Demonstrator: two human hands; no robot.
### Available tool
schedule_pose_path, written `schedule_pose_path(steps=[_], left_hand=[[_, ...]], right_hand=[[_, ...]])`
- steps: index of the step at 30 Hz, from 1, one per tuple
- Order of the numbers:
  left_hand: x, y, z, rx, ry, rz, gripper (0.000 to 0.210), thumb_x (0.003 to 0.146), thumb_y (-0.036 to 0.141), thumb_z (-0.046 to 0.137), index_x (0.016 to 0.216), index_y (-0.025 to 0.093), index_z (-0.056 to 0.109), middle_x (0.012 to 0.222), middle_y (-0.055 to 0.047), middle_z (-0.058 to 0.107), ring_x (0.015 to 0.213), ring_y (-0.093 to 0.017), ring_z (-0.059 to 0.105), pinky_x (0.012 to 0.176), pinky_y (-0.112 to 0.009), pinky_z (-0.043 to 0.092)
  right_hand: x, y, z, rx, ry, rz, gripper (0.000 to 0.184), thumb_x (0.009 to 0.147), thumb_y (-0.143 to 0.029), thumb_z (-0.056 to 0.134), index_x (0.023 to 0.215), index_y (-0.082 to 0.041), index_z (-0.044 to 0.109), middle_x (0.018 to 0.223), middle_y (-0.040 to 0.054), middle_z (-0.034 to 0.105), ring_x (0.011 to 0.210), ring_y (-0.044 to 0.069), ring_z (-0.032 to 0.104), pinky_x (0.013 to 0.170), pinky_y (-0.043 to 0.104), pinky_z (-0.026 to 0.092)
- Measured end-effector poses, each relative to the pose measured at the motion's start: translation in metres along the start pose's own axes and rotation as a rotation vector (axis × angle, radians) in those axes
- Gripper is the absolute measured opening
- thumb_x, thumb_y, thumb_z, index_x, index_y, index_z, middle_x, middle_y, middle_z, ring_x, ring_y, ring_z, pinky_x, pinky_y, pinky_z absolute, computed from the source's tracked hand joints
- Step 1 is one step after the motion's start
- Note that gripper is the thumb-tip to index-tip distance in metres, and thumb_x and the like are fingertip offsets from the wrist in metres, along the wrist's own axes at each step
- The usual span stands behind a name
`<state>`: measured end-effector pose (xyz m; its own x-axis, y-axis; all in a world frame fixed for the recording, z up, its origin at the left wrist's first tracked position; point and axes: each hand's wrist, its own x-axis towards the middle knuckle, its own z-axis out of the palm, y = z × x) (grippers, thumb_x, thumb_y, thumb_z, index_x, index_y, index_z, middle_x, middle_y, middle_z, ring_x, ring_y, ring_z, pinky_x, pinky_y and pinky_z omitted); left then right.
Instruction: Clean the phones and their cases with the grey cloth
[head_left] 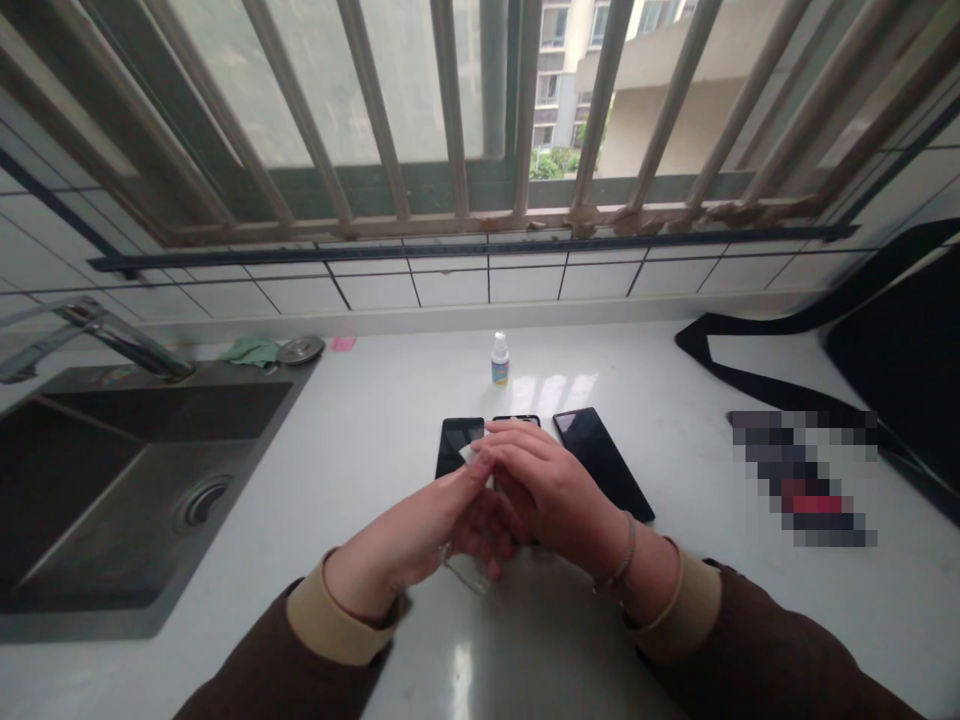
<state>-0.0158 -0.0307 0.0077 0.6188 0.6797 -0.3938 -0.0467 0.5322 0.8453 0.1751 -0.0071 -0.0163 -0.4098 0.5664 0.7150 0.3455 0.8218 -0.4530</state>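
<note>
My left hand (457, 515) and my right hand (536, 465) meet above the counter, the right one lying over the left. Between the left thumb and the right fingertips, a corner of a thin white sheet (466, 453), like a wipe or paper, sticks out. The left fingers curl underneath, partly hidden and blurred. Just beyond my hands lie a dark phone (459, 440) on the left, a second phone (517, 418) mostly covered by my right hand, and a larger black tablet-like device (604, 460) on the right. Farther back stands a small white spray bottle (500, 362).
A dark sink (262, 470) with a faucet (124, 340) is at the left. By it lie a green cloth (251, 350), a metal strainer (300, 349) and a pink piece (343, 344). A black strap (780, 323) and a pixelated item (810, 490) lie right.
</note>
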Motion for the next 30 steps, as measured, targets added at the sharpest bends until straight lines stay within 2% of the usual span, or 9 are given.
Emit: schedule_pose_path(steps=[2,6,8,11,14,18,20,25,30], left_hand=[[-0.001,0.002,0.002,-0.093,-0.002,0.030,0.082,0.097,0.086,0.045,0.102,0.012,0.080,0.087,-0.016,0.074,0.074,-0.022,0.070,0.064,-0.030,0.060],[-0.001,0.007,0.002,-0.317,0.041,0.010,0.090,0.098,0.088,0.033,0.130,0.015,0.075,0.087,-0.015,0.075,0.076,-0.024,0.074,0.066,-0.034,0.062],[0.000,0.008,0.001,-0.427,0.087,-0.007,0.085,0.099,0.086,0.035,0.143,0.021,0.068,0.090,-0.011,0.076,0.070,-0.022,0.075,0.065,-0.034,0.063],[0.000,0.008,0.001,-0.551,0.114,-0.001,0.075,0.103,0.079,0.042,0.150,0.025,0.063,0.089,-0.007,0.076,0.061,-0.016,0.071,0.059,-0.027,0.060],[-0.001,0.011,0.004,-0.598,0.090,0.043,0.058,0.111,0.061,0.047,0.155,0.025,0.060,0.088,-0.005,0.074,0.061,-0.013,0.069,0.056,-0.021,0.056],[-0.002,0.020,0.011,-0.577,0.177,0.138,0.043,0.114,0.034,0.050,0.153,0.022,0.064,0.112,-0.010,0.078,0.098,-0.015,0.076,0.082,-0.020,0.061],[-0.001,0.023,0.013,-0.587,0.217,0.169,0.043,0.113,0.033,0.053,0.153,0.022,0.064,0.116,-0.010,0.077,0.101,-0.015,0.075,0.088,-0.021,0.060],[0.002,0.022,0.014,-0.496,0.350,0.241,0.058,0.109,0.045,0.062,0.164,0.033,0.049,0.104,-0.008,0.076,0.079,-0.016,0.075,0.073,-0.026,0.062],[0.005,0.015,0.013,-0.458,0.447,0.281,0.064,0.103,0.054,0.068,0.157,0.024,0.052,0.098,-0.009,0.077,0.077,-0.020,0.076,0.071,-0.028,0.062]], right_hand=[[-0.001,-0.002,-0.002,-0.026,-0.008,-0.037,0.023,0.108,-0.013,0.057,0.125,-0.018,0.071,0.126,0.0106,0.081,0.135,0.027,0.068,0.116,0.055,0.056],[-0.003,-0.007,-0.004,-0.047,-0.090,-0.110,0.023,0.108,-0.020,0.062,0.130,-0.022,0.069,0.137,0.0079,0.078,0.141,0.025,0.063,0.130,0.057,0.041],[-0.003,-0.011,-0.004,-0.040,-0.144,-0.162,0.021,0.108,-0.021,0.063,0.129,-0.023,0.069,0.140,0.0057,0.077,0.142,0.025,0.062,0.135,0.057,0.033],[-0.001,-0.015,-0.003,-0.042,-0.163,-0.205,0.018,0.109,-0.020,0.061,0.124,-0.022,0.069,0.138,0.0032,0.077,0.142,0.024,0.062,0.138,0.055,0.027],[0.002,-0.020,-0.004,-0.056,-0.142,-0.231,0.019,0.110,-0.016,0.054,0.121,-0.022,0.069,0.133,0.0021,0.079,0.141,0.022,0.062,0.138,0.052,0.027],[0.002,-0.025,-0.007,-0.078,-0.160,-0.284,0.022,0.110,-0.012,0.050,0.116,-0.021,0.070,0.128,0.0010,0.080,0.137,0.020,0.065,0.139,0.053,0.025],[0.000,-0.028,-0.007,-0.086,-0.184,-0.317,0.021,0.110,-0.013,0.051,0.115,-0.020,0.070,0.127,0.0006,0.080,0.138,0.020,0.065,0.139,0.053,0.022],[0.000,-0.033,-0.006,-0.110,-0.205,-0.366,0.019,0.109,-0.015,0.056,0.112,-0.022,0.073,0.123,-0.0011,0.082,0.140,0.018,0.063,0.140,0.051,0.024],[0.005,-0.037,-0.011,-0.152,-0.189,-0.401,0.017,0.109,-0.019,0.060,0.109,-0.024,0.077,0.129,-0.0014,0.082,0.138,0.020,0.066,0.137,0.049,0.033]])
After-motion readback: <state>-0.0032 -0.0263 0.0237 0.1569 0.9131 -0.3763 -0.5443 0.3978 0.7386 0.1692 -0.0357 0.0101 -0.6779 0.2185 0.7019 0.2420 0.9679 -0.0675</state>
